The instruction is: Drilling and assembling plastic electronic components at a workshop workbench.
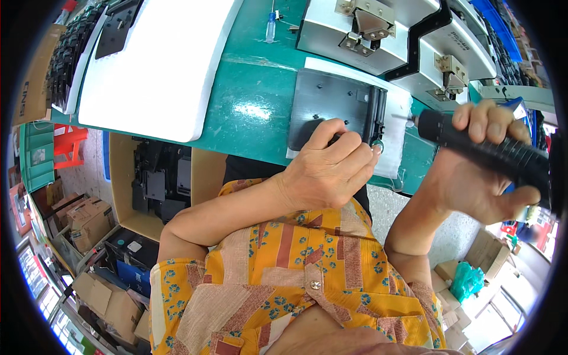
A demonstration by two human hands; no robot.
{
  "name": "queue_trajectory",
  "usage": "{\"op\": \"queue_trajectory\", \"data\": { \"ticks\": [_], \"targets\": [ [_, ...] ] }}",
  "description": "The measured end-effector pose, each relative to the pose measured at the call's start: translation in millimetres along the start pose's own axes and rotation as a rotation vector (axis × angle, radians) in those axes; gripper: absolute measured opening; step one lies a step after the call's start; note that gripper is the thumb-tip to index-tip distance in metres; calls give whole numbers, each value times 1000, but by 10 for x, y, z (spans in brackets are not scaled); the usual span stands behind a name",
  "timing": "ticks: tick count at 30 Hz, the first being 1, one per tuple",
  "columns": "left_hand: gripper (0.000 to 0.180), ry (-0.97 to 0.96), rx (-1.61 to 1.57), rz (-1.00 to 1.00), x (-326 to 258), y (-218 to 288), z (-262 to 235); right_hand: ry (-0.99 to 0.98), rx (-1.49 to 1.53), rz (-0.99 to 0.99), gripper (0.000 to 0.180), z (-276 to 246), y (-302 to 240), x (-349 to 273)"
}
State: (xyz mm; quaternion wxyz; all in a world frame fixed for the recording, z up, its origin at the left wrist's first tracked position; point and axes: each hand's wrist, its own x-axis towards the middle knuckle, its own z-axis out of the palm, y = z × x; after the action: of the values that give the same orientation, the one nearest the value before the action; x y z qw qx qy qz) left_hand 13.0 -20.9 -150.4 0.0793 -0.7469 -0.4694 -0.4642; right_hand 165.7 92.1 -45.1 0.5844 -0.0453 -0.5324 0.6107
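You bend over a green desk, your left grip curled over the near right part of a flat black panel, the fingertips at the lower end of the dark rods that run along the panel's right side. A small round greenish part shows right at those fingertips; whether your left grip pinches anything cannot be told. Your right grip, raised to the right of the left one, closes around a black power screwdriver, fingers over the top and thumb below, its slim bit pointing leftward at the rod side of the panel. The panel lies ahead of and beneath your left grip, on a white sheet that shows beyond its far and right edges.

Farther ahead of both grips stand silver casings with metal latches. Ahead and to the left of your left grip lies a blue-handled screwdriver; well to its left, a broad white board spreads over the desk. Below the board, left of your left forearm, an open cardboard box holds a heap of black parts
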Motion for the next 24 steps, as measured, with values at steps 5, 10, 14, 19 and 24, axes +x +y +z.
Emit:
{"op": "queue_trajectory", "data": {
  "ticks": [5,10,14,19,24],
  "targets": [
    [26,28,-4,-3,-14,-11,18,-57,31,27,79,-41,250,376],
    [25,14,-52,-13,-8,-2,-4,-120,-20,30,79,-156,334,631],
    [25,24,-65,-27,-34,7,20,-184,-50,39,80,-69,390,729],
    [23,14,-96,-35,-25,-11,8,-262,-80,44,81,-58,488,920],
    [23,19,-119,-46,-30,-12,11,-296,-90,45,81,-18,493,955]
  ]
}}
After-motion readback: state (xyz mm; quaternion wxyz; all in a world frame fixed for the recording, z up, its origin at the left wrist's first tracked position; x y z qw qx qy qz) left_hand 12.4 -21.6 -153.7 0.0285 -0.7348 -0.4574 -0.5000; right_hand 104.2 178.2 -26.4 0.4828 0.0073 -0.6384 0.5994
